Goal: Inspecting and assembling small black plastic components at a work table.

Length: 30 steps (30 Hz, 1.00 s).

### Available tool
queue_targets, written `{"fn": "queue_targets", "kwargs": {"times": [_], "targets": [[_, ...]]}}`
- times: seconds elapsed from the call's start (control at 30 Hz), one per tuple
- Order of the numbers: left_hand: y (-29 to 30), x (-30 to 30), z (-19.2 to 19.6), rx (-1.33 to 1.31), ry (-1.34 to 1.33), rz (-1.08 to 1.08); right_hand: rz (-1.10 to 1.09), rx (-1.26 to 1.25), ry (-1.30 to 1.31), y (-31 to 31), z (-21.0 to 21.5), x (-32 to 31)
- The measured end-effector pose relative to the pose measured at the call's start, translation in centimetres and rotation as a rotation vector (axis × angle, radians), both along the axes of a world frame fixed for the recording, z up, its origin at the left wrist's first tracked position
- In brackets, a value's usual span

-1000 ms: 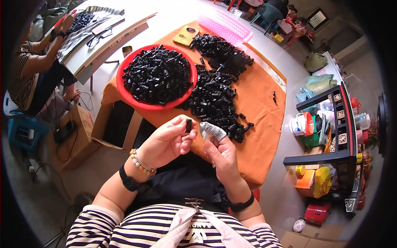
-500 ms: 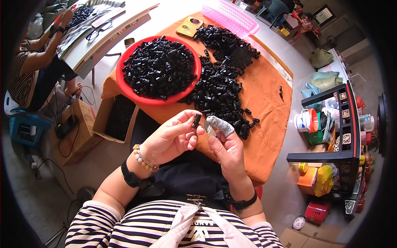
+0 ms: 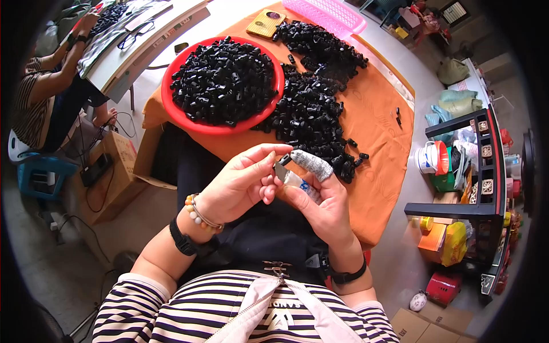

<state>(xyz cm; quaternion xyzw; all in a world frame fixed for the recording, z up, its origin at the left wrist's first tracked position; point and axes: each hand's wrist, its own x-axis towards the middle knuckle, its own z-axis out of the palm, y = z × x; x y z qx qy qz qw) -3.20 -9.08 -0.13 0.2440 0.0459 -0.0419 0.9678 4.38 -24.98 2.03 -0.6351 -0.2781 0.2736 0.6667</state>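
Pinched between the thumb and fingers of my left hand (image 3: 240, 177) is a small black plastic part (image 3: 286, 159). My right hand (image 3: 329, 211) is closed around a small blade with a white-wrapped handle (image 3: 301, 186) bearing blue marks. Its thin metal end reaches toward the black part; whether they touch is hard to make out. A grey knitted finger sleeve (image 3: 313, 164) covers my right index finger. Just beyond my hands, a loose pile of black parts (image 3: 309, 108) lies on the orange tablecloth (image 3: 377, 148). A red basin (image 3: 166, 94) heaped with the same parts stands left of the pile.
A yellow phone (image 3: 265, 23) and a pink plastic basket (image 3: 329, 17) are at the table's far side. Below the table's left edge sits an open cardboard box (image 3: 147, 157). Another person (image 3: 51, 86) works at the far left. A cluttered shelf (image 3: 457, 208) stands at right.
My hands have come closer together, and the black part has tilted and moved right, up against the sleeved finger. More of the white-wrapped handle shows. The view has shifted slightly.
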Motion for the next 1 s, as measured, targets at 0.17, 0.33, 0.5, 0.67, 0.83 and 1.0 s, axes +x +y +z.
{"fn": "queue_targets", "kwargs": {"times": [0.17,0.33,0.5,0.67,0.83,1.0], "targets": [[-0.1,-0.1,0.0,-0.008,-0.006,0.011,0.002,-0.041,-0.022,0.0,0.1,-0.1],[-0.1,-0.3,0.0,0.008,-0.02,0.029,-0.012,-0.026,0.017,0.3,0.1,-0.4],[-0.1,-0.3,0.3,0.001,-0.025,0.044,0.004,-0.082,-0.032,-0.1,0.6,-0.5],[-0.2,-0.3,0.3,0.006,0.041,0.092,0.013,-0.104,-0.03,0.1,1.0,-0.5],[0.3,-0.2,-0.6,-0.062,-0.054,0.002,0.017,-0.063,0.035,0.2,0.8,-0.3],[0.5,0.1,-0.8,-0.077,-0.045,0.007,0.031,-0.062,0.03,0.6,0.6,0.2]]}}
